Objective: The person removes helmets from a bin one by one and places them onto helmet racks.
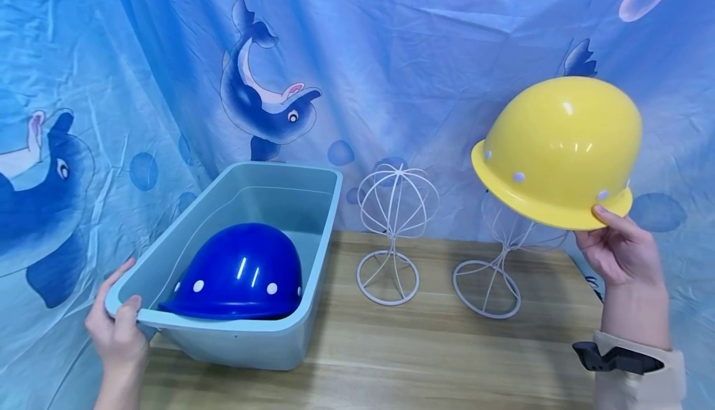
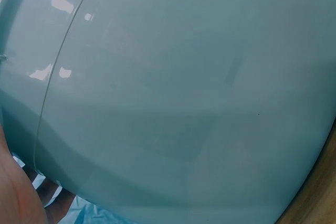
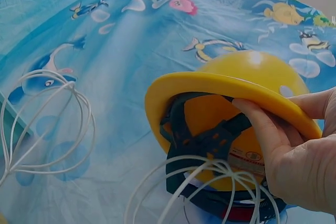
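Note:
My right hand (image 1: 622, 252) pinches the brim of a yellow hard hat (image 1: 564, 149), thumb outside and fingers underneath. The hat is tilted, in the air above the right white wire stand (image 1: 487, 289), whose top it partly hides in the head view. Dark straps (image 3: 202, 135) show inside the hat in the right wrist view. At the left, my left hand (image 1: 117, 329) grips the near-left corner of a pale blue-green plastic tub (image 1: 223, 338). Inside the tub lies a blue hard hat (image 1: 242, 267), dome up. The left wrist view is filled mostly by the tub's outer wall (image 2: 173, 87).
Between the tub and the right stand, another white wire stand (image 1: 391, 236) stands upright on the wooden table (image 1: 391, 354). A blue curtain (image 1: 391, 62) printed with sea animals hangs behind and at the sides, close to the table's back edge.

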The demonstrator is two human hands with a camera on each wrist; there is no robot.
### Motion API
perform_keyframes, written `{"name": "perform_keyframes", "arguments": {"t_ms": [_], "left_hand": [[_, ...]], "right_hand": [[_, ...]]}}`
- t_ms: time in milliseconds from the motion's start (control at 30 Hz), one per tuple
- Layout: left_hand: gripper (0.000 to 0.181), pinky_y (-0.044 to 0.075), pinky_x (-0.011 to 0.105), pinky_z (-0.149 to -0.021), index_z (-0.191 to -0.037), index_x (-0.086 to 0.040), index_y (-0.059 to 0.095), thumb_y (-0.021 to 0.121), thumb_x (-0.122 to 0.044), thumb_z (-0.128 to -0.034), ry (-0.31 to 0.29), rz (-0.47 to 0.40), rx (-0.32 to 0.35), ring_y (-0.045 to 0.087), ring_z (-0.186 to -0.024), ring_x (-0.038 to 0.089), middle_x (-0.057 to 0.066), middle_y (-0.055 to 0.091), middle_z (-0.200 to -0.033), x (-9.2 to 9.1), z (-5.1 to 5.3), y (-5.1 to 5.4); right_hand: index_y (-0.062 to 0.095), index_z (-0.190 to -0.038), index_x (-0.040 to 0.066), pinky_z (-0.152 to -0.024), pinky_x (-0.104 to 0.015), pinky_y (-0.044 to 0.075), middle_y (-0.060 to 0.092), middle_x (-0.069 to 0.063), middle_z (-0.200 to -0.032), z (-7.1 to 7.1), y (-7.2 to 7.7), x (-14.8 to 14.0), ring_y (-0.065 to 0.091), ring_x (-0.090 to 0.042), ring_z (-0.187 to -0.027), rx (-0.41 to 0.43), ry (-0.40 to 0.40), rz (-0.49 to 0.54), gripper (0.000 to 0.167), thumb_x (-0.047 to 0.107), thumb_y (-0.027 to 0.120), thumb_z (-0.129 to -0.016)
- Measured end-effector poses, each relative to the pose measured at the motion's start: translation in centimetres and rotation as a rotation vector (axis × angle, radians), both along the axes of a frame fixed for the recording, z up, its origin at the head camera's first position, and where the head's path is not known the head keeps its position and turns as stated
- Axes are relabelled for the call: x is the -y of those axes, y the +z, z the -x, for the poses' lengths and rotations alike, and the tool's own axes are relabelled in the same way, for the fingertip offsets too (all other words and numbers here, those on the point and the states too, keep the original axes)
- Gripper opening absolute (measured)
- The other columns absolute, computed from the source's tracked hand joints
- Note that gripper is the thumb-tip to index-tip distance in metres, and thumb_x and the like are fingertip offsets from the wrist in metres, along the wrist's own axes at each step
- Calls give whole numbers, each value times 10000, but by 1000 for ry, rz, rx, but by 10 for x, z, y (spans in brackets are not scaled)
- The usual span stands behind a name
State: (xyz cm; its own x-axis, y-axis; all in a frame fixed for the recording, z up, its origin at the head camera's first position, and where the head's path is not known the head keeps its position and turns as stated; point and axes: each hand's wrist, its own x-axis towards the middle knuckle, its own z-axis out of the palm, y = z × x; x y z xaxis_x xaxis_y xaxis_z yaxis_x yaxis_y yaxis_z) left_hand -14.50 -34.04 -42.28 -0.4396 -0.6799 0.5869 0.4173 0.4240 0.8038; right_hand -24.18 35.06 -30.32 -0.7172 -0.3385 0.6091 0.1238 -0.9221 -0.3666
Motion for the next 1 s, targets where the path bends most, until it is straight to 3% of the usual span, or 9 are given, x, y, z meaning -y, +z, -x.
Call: {"name": "perform_keyframes", "arguments": {"t_ms": [100,267,633,1000], "left_hand": [[562,331,187,-624,-1350,-38,732,454,26,-866,-2,-4,-3,307,-550,53,-148,311,-523,0,0,0],[543,217,239,-540,-1349,-44,733,461,27,-885,8,-10,8,180,-477,54,-135,272,-514,1,0,-1],[536,141,287,-486,-1362,-73,732,465,17,-906,9,-5,42,134,-439,53,-118,237,-502,0,-1,-2],[542,186,259,-520,-1345,-41,735,455,29,-886,9,6,9,162,-465,50,-134,266,-515,1,0,-2]], "right_hand": [[382,-1589,-12,-1133,-576,461,519,-274,-1565,0,-4,-2,519,-445,-1447,7,0,0,606,0,45,-1085],[384,-1582,-25,-1130,-582,463,517,-281,-1567,0,-9,-4,523,-449,-1441,-5,9,-2,617,3,28,-1080],[400,-1563,-55,-1156,-588,442,508,-274,-1578,2,-24,-8,507,-448,-1461,15,47,6,637,4,2,-1069],[404,-1571,-41,-1153,-563,449,523,-260,-1566,3,-33,-6,525,-431,-1454,11,15,-31,639,-28,16,-1064]]}}
